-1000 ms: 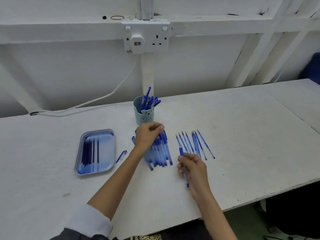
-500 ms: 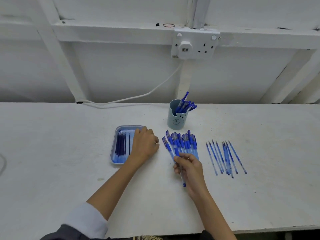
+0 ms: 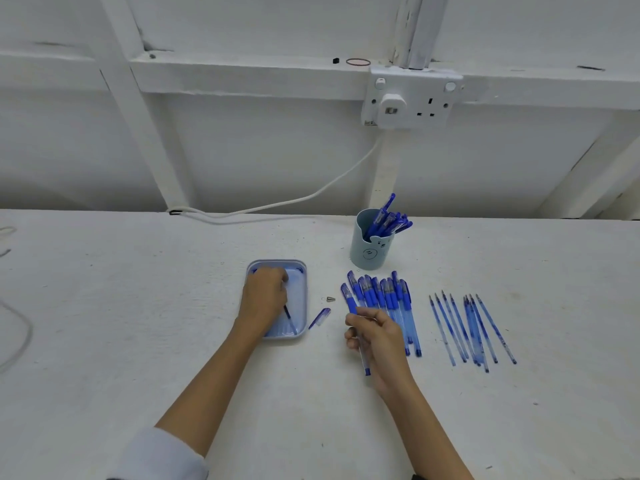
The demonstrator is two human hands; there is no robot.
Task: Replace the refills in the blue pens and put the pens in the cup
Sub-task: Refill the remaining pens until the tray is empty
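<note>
- Left hand (image 3: 265,299): it lies palm down inside the one pale-blue rectangular plastic tray (image 3: 302,299), with the fingers bent toward the tray floor. One thin dark refill (image 3: 290,318) sticks out from beneath it. Whether your fingers pinch that refill cannot be told.
- Right hand (image 3: 377,336): the fingers and thumb are curled round one clear plastic pen barrel with a blue end (image 3: 364,362). You hold it just above the white table (image 3: 138,306), at the near left end of the pen row.
- Row of capped blue pens (image 3: 384,299): about ten lie side by side and touching on the table, caps toward the cup. They overlap, so an exact count is not possible.
- One pale grey-blue plastic cup with a printed face (image 3: 367,252): it stands upright just behind the row. It holds a bunch of blue pens (image 3: 386,220), roughly six, leaning to the right.
- Loose translucent blue refills (image 3: 467,327): about nine lie fanned out on the table, right of the row and apart from it.
- One loose blue pen cap (image 3: 320,317): it lies on the table just right of the tray.
- One small metal cone tip (image 3: 330,299): it lies between the tray and the row.
- One white double wall socket (image 3: 412,102): it carries one white plug, and one white cable (image 3: 277,203) runs from it down to the table.
</note>
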